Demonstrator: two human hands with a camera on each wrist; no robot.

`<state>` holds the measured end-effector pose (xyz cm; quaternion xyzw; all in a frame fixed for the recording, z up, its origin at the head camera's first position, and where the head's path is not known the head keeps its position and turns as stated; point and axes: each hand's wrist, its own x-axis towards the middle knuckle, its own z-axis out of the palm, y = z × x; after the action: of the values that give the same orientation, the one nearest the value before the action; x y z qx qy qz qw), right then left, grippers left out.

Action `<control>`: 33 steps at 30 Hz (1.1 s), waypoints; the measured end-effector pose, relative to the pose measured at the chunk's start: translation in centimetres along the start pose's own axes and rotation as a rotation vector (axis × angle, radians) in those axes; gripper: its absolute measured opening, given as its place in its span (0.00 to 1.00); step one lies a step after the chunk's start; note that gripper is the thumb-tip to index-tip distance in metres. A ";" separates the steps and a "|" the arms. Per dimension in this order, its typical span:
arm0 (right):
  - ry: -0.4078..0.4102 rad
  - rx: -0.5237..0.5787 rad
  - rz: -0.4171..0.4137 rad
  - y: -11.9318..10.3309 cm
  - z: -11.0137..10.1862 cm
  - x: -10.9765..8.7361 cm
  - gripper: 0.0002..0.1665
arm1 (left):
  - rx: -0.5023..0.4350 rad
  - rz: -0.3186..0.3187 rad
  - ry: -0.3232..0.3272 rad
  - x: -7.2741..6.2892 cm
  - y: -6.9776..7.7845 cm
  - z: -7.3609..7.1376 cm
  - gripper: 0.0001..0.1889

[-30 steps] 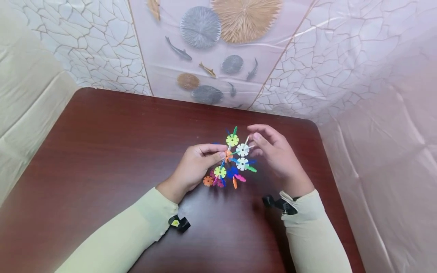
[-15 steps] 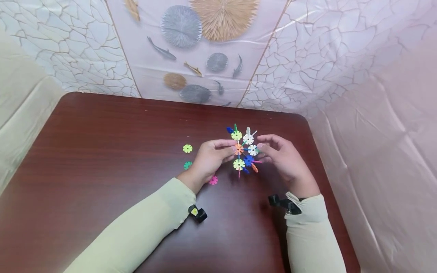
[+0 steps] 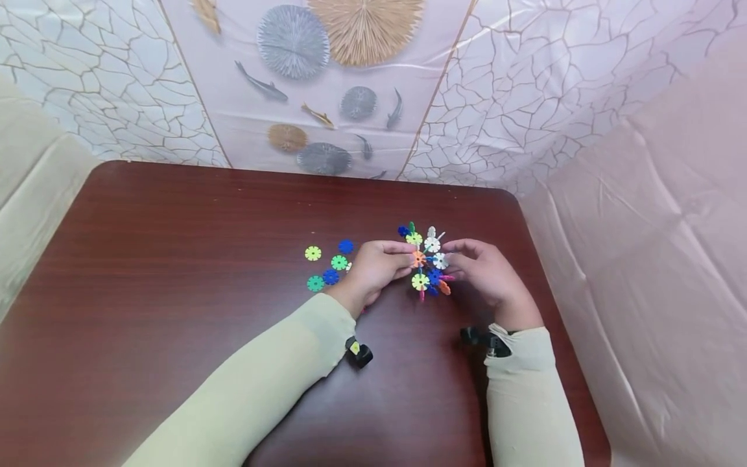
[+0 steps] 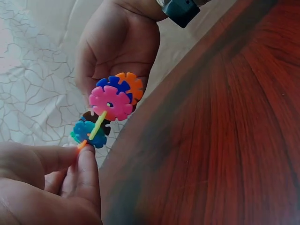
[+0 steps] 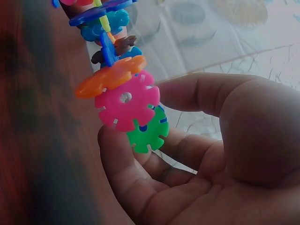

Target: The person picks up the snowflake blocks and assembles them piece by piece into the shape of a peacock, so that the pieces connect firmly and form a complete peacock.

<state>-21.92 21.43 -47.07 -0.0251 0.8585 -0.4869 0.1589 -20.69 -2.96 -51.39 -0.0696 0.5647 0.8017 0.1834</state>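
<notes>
A build of interlocking notched discs [image 3: 420, 281], in yellow, white, blue, orange, pink and green, is held up between the two hands. My left hand [image 3: 376, 269] pinches its orange disc [image 3: 417, 259] between thumb and fingers. On the other side my right hand [image 3: 487, 275] has thumb and fingers curled about the build's edge, beside a white disc [image 3: 440, 261]. The right wrist view shows a pink disc [image 5: 126, 101] and a green disc [image 5: 149, 138] between that thumb and fingers; exact contact is partly hidden. A larger pink disc [image 4: 110, 102] faces the left wrist camera.
Loose notched discs lie left of my left hand: a yellow disc [image 3: 312, 253], a blue disc [image 3: 345, 246], a green disc [image 3: 339, 262] and several others, some partly hidden by that hand. The brown table [image 3: 175, 272] meets patterned wall sheets at the back and sides.
Both hands have kept hold near the build, which has turned and shifted right in view. Loose discs behind my left hand have come into sight as that arm moved right.
</notes>
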 end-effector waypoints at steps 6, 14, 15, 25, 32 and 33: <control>0.012 -0.001 0.036 1.1 -0.6 0.7 0.26 | 0.024 -0.024 0.006 0.7 -0.3 0.8 0.11; 0.008 0.017 0.086 1.6 -0.6 1.1 0.26 | 0.054 -0.028 0.044 1.3 -1.1 1.3 0.11; 0.006 0.016 0.089 1.6 -0.6 1.1 0.26 | 0.061 -0.026 0.052 1.3 -1.2 1.4 0.11; -0.001 0.022 0.102 2.7 -0.5 1.5 0.27 | 0.140 -0.042 0.114 1.4 -1.4 2.5 0.11; 0.009 -0.025 0.119 2.6 -0.5 1.5 0.25 | 0.179 -0.049 0.142 1.1 -1.2 2.8 0.12; 0.009 -0.032 0.119 2.6 -0.6 1.5 0.26 | 0.182 -0.051 0.142 1.0 -1.2 2.8 0.12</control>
<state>-23.23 22.95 -49.35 0.0256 0.8668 -0.4630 0.1832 -20.94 0.20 -51.81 -0.1237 0.6449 0.7351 0.1686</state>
